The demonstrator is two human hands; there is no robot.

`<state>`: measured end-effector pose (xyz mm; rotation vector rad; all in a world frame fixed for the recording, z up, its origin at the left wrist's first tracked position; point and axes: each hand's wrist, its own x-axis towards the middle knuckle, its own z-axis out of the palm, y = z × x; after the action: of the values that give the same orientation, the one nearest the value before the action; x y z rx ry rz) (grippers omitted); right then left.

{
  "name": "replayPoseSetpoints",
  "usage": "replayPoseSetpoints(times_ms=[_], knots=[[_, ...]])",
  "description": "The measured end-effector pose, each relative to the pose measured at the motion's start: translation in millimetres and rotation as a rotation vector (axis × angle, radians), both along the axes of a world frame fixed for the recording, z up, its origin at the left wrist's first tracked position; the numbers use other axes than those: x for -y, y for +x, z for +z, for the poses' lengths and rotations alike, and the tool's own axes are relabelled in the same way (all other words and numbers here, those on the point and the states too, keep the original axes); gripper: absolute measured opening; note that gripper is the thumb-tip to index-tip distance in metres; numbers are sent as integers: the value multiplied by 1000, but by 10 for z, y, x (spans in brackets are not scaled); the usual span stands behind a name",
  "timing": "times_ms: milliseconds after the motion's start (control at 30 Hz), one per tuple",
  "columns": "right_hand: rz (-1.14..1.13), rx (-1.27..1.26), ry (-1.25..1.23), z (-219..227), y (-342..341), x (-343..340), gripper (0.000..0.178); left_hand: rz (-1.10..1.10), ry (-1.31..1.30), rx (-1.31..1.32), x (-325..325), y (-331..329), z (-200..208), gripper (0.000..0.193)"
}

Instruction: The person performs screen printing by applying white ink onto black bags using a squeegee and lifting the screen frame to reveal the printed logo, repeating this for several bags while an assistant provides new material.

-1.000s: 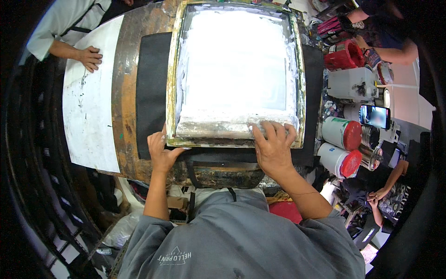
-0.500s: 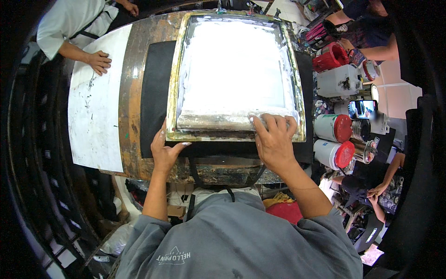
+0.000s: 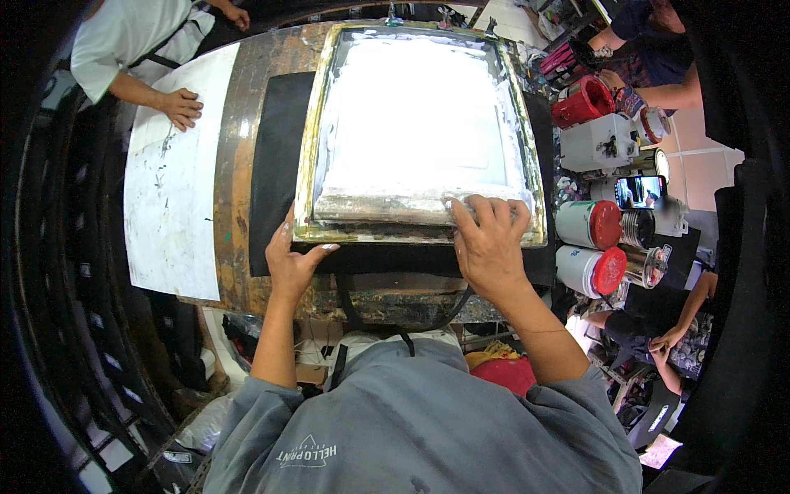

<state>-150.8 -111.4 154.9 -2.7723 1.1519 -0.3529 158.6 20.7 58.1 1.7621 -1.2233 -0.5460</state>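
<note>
A screen printing frame [image 3: 306,177] with a light, stained border lies in front of me, its mesh coated in white ink [image 3: 415,115]. Across the near end of the mesh rests a squeegee [image 3: 378,207], smeared with white. My right hand [image 3: 492,251] grips the squeegee's right part, fingers curled over its top. At the frame's near left corner, my left hand [image 3: 288,263] holds the edge, fingers along the side and thumb by the near edge. Beneath the frame lies a flat black fabric bag [image 3: 276,148], its strap loop [image 3: 350,309] hanging toward me over the table edge.
The worn table [image 3: 234,165] carries a white board [image 3: 173,214], where another person's hand [image 3: 179,109] rests. Along the right stand red-lidded tubs [image 3: 605,224], a red bucket [image 3: 583,100], a white container [image 3: 597,142] and a phone [image 3: 640,192]. Other people are at the right.
The view has shifted slightly, and the frame's near edge sits a little higher in the picture. Both hands keep their holds. The squeegee stays at the near end.
</note>
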Motion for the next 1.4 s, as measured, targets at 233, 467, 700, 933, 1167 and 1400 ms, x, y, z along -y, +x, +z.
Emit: replayPoseSetpoints(times_ms=[233, 467, 700, 933, 1167, 1400], knots=[[-1, 12, -17, 69, 6, 24, 51, -6, -14, -16, 24, 13, 100, 83], [0, 5, -33, 141, 17, 34, 49, 14, -49, -74, 31, 3, 128, 83], [-6, 24, -44, 233, 31, 23, 48, 1, -11, 33, 58, 5, 328, 83], [-9, 15, -114, 392, 73, 100, 44, 57, -52, -97, 134, -63, 635, 77], [-81, 63, -538, 1174, 379, 844, 48, 162, -126, -186, 769, -36, 1550, 64], [-25, 156, -628, 1551, 494, 1280, 42, 212, -271, -69, 779, 175, 1123, 70]])
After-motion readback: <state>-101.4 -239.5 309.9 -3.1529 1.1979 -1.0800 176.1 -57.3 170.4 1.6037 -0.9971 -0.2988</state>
